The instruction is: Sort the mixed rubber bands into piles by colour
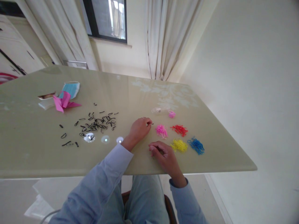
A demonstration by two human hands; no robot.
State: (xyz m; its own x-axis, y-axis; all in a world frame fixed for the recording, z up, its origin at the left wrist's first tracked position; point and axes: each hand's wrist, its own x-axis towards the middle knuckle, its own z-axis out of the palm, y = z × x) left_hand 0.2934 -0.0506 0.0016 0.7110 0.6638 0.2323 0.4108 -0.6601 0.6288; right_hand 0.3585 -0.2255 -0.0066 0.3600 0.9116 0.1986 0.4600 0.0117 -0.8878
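Note:
My left hand (139, 128) reaches over the middle of the table, its thumb and fingertips pinched on a small black rubber band (152, 123) that sticks out a little. Just right of it lies a pile of pink rubber bands (161, 131). My right hand (164, 154) rests nearer the front edge, fingers curled in and thumb against them; whatever it may hold is hidden. Beside its knuckles is a yellow rubber band pile (179, 145), with blue rubber bands (196, 146) to the right and red rubber bands (179, 130) behind. Many black rubber bands (98, 123) lie scattered on the left.
A clear tube-like container (160, 110) and a pink bundle (172, 114) lie behind the piles. At the far left are a blue face mask (72, 89), pink folded paper (63, 101) and a clear packet (46, 104). The table's front edge (105, 175) runs before my lap.

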